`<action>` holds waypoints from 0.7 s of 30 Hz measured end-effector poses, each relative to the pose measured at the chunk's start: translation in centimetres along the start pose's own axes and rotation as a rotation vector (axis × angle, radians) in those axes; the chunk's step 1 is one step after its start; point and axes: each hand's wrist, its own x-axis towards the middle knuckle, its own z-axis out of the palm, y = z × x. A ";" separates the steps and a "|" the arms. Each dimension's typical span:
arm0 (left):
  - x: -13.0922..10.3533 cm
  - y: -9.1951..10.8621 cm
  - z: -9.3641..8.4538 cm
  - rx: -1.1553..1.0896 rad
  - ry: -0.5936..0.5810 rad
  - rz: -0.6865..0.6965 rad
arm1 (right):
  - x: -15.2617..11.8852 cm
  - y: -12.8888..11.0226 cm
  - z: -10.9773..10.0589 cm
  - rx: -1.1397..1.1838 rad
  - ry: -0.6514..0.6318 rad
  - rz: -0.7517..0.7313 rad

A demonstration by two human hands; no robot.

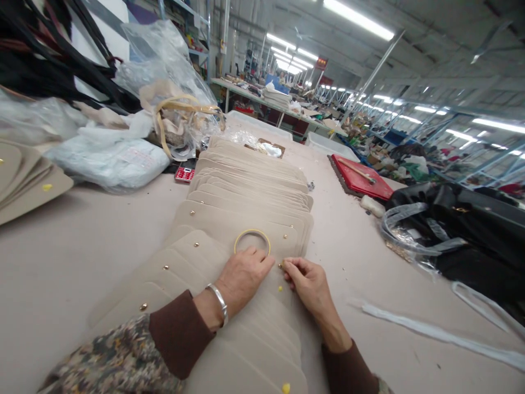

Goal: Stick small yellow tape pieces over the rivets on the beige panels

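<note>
Overlapping beige panels [238, 216] with rounded corners lie fanned out in front of me, and small brass studs [196, 244] show along their edges. My left hand [245, 273] lies across the panels, its fingers closed on the near side of a roll of yellow tape [252, 231] that stands tilted up. To the right, my right hand [307, 278] pinches thumb and forefinger together at a brass stud. A tiny yellow bit, seemingly tape, shows at those fingertips. Just below sits a yellow piece of tape [280, 288], and another covers a spot near the bottom edge.
More beige panels [24, 178] lie at far left beside a plastic-wrapped packet [110, 161]. A red item [361, 176] with a brush on it and a black bag [463, 235] sit at right. White strips [435, 331] lie nearer. Clear bins [262, 125] stand behind.
</note>
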 end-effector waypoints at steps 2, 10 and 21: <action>0.0 0.1 -0.1 -0.020 -0.010 0.003 | 0.0 -0.3 0.2 -0.120 0.016 -0.065; -0.5 0.1 0.0 -0.037 0.000 0.027 | 0.0 -1.2 0.9 -0.440 0.032 -0.192; -0.5 -0.2 0.3 -0.037 0.031 0.030 | -1.2 0.0 0.4 -0.543 0.156 -0.256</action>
